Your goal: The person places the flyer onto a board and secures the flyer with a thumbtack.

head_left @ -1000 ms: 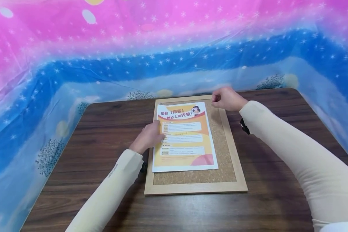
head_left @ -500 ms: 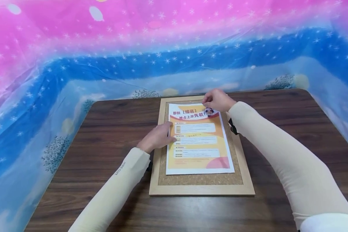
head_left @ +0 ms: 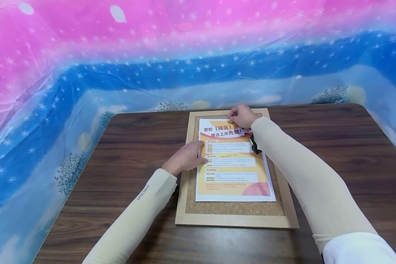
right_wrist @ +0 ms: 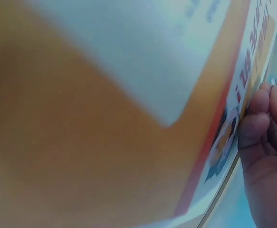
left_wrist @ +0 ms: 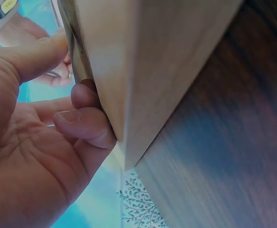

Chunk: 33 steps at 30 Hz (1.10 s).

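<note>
A printed poster [head_left: 231, 187] in yellow, orange and red lies over a wood-framed cork board [head_left: 235, 209]. My left hand [head_left: 187, 157] holds the poster's left edge, thumb on the print; in the left wrist view its curled fingers [left_wrist: 83, 128] sit against the board's frame. Near the poster's top edge, my right hand [head_left: 244, 116] pinches a small shiny pushpin [right_wrist: 273, 82] between thumb and forefinger, mostly hidden by the fingertips. The other right fingers curl close over the cartoon figure [right_wrist: 224, 135] in the poster's corner.
The board rests on a dark wood-grain table [head_left: 135, 146], near its far edge. Behind and at the sides hangs a pink and blue cloth [head_left: 198, 66] with snowflakes and trees.
The right hand has moved left, from the board's upper right part to over the poster's top edge. The poster has shifted right on the board, with the left hand still at its left edge.
</note>
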Each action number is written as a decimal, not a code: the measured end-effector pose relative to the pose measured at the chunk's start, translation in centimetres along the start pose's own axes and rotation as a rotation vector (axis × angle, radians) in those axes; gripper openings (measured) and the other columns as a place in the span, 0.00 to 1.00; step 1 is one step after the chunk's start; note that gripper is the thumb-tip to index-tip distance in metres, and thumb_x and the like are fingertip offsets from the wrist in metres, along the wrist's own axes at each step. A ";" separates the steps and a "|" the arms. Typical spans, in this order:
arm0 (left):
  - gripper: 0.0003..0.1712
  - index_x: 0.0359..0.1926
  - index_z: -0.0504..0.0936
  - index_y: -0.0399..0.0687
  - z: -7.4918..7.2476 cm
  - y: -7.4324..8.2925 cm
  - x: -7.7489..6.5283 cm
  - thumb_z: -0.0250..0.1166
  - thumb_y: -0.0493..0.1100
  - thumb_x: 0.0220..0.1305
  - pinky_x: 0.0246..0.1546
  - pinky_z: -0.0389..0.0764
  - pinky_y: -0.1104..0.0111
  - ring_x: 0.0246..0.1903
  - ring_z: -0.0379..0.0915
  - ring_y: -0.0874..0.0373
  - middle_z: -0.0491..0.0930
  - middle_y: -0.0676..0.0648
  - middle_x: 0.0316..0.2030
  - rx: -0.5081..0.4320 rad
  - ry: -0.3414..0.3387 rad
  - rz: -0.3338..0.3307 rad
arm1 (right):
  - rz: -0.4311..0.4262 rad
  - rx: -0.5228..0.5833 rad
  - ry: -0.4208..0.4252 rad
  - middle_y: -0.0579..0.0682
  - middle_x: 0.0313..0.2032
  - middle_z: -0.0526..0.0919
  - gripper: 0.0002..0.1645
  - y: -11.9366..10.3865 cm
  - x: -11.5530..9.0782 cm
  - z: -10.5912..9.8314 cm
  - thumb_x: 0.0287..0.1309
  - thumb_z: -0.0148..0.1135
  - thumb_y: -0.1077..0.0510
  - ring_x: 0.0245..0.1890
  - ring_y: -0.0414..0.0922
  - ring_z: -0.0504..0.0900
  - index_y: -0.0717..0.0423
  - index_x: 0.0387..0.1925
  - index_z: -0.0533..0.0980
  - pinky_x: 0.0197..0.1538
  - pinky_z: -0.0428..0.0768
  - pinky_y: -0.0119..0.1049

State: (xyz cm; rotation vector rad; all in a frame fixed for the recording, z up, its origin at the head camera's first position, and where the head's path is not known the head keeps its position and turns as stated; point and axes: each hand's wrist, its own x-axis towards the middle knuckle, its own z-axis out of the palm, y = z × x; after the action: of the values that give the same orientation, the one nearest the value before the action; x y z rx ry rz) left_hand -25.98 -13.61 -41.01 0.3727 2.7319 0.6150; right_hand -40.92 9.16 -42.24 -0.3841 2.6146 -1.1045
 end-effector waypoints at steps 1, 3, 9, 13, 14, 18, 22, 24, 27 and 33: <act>0.39 0.70 0.57 0.42 0.0 0.0 0.0 0.64 0.47 0.63 0.51 0.69 0.60 0.56 0.65 0.54 0.65 0.43 0.62 0.003 -0.002 0.000 | -0.001 -0.002 0.007 0.54 0.35 0.78 0.08 -0.1 0.2 0.1 0.68 0.52 0.60 0.32 0.48 0.75 0.57 0.39 0.79 0.31 0.72 0.39; 0.40 0.71 0.57 0.42 -0.1 0.0 -0.1 0.64 0.48 0.63 0.53 0.68 0.59 0.58 0.63 0.54 0.63 0.43 0.63 0.005 -0.002 0.001 | 0.004 0.001 0.015 0.55 0.36 0.79 0.08 -0.4 0.4 0.2 0.67 0.53 0.61 0.34 0.48 0.76 0.58 0.38 0.79 0.36 0.73 0.39; 0.41 0.71 0.56 0.43 0.0 0.0 -0.2 0.64 0.48 0.63 0.51 0.70 0.60 0.54 0.65 0.54 0.64 0.42 0.60 -0.009 -0.008 -0.012 | 0.050 0.008 0.014 0.56 0.35 0.78 0.08 -0.9 0.3 0.2 0.65 0.55 0.62 0.33 0.49 0.75 0.60 0.38 0.79 0.36 0.73 0.40; 0.41 0.72 0.56 0.44 0.0 0.1 -0.2 0.64 0.49 0.63 0.49 0.70 0.60 0.52 0.65 0.54 0.64 0.41 0.60 -0.011 -0.013 -0.021 | 0.069 0.003 0.017 0.56 0.35 0.79 0.08 -1.1 0.3 0.0 0.64 0.55 0.63 0.33 0.49 0.76 0.61 0.38 0.79 0.36 0.74 0.40; 0.41 0.72 0.56 0.44 -0.1 0.1 -0.2 0.64 0.49 0.63 0.49 0.70 0.60 0.52 0.66 0.54 0.64 0.41 0.60 -0.012 -0.015 -0.022 | 0.070 -0.001 0.020 0.56 0.35 0.79 0.08 -1.1 0.4 0.1 0.64 0.55 0.63 0.33 0.49 0.76 0.61 0.38 0.80 0.37 0.74 0.40; 0.41 0.72 0.56 0.45 -0.1 0.0 -0.3 0.64 0.49 0.63 0.47 0.71 0.60 0.49 0.67 0.54 0.64 0.41 0.59 -0.018 -0.025 -0.035 | 0.080 -0.004 0.025 0.56 0.36 0.79 0.08 -1.2 0.6 0.2 0.64 0.56 0.62 0.34 0.49 0.75 0.61 0.38 0.80 0.37 0.73 0.40; 0.41 0.72 0.56 0.45 -0.2 0.0 -0.4 0.64 0.49 0.63 0.47 0.71 0.60 0.48 0.66 0.54 0.64 0.41 0.59 -0.012 -0.026 -0.033 | 0.080 -0.013 0.028 0.56 0.34 0.79 0.09 -1.6 0.4 0.2 0.64 0.55 0.61 0.32 0.49 0.74 0.61 0.37 0.80 0.36 0.72 0.40; 0.41 0.72 0.57 0.45 -0.3 0.0 -0.4 0.64 0.50 0.63 0.46 0.71 0.60 0.48 0.66 0.54 0.64 0.41 0.58 -0.014 -0.026 -0.030 | 0.081 -0.031 0.027 0.56 0.33 0.79 0.10 -1.9 0.2 0.2 0.64 0.55 0.61 0.31 0.50 0.74 0.62 0.37 0.80 0.36 0.72 0.40; 0.41 0.72 0.57 0.46 -0.4 0.2 -0.5 0.64 0.50 0.63 0.45 0.71 0.60 0.46 0.66 0.54 0.63 0.41 0.57 -0.016 -0.028 -0.034 | 0.092 -0.056 0.030 0.57 0.31 0.78 0.09 -2.2 0.1 0.1 0.65 0.54 0.60 0.30 0.50 0.74 0.61 0.37 0.79 0.35 0.71 0.40; 0.41 0.72 0.57 0.47 -0.4 0.3 -0.4 0.64 0.50 0.63 0.45 0.71 0.59 0.44 0.67 0.53 0.63 0.41 0.56 -0.019 -0.030 -0.050 | 0.110 -0.066 0.037 0.56 0.31 0.77 0.08 -2.3 0.2 0.3 0.65 0.55 0.60 0.28 0.48 0.73 0.60 0.38 0.78 0.33 0.71 0.39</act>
State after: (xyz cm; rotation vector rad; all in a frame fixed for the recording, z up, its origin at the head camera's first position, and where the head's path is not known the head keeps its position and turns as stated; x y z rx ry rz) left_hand -25.69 -13.64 -40.45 0.3060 2.6963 0.6163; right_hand -40.69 7.35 -40.83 -0.2325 2.6743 -1.0018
